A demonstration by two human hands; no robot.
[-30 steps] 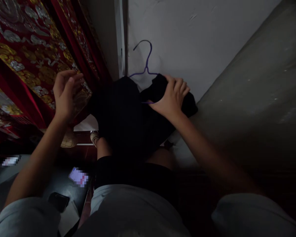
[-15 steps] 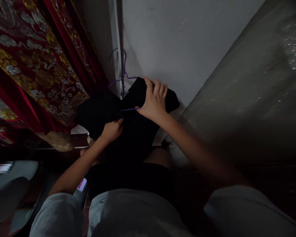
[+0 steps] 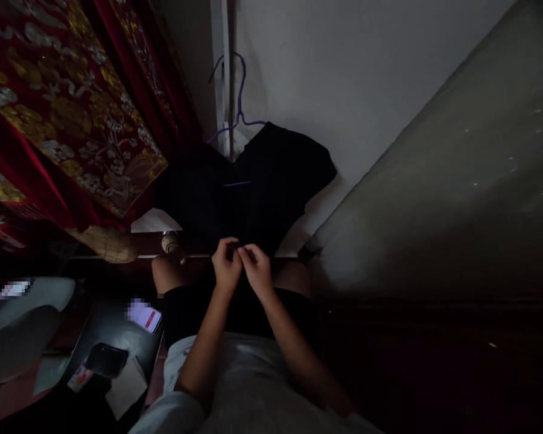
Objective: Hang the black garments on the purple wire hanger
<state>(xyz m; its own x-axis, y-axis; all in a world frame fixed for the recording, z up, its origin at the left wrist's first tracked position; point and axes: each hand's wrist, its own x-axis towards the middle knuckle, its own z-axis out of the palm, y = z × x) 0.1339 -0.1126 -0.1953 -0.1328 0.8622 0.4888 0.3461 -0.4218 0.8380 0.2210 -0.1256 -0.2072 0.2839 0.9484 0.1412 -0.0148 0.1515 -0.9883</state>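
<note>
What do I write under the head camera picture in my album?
Left hand and right hand close together before a black top on a purple hanger.

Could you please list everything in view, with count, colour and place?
Garment: one, near-black, centre, on the hanger
Hanger: one, purple, top of the garment
Upright strip: one, pale, by the hanger's hook
Wall: one, greyish white, behind
Embroidered cloth: red, gold, silver, upper left; pieces uncountable
Sheeny bulk: one, grey-green, right
Patterned thing: one, tan, under the cloth
Seat-like thing: one, grey, far left
Lit screens: two, whitish and violet, lower left
Flat things: three, black, white, pinkish, lower left
Shoe: one, pale, left of centre
Shirt: one, pale grey, bottom
Shorts: one pair, black, above shirt
Legs: two, bare, beside hands
Left hand: one, bare, garment's lower front
Right hand: one, bare, beside it
</note>
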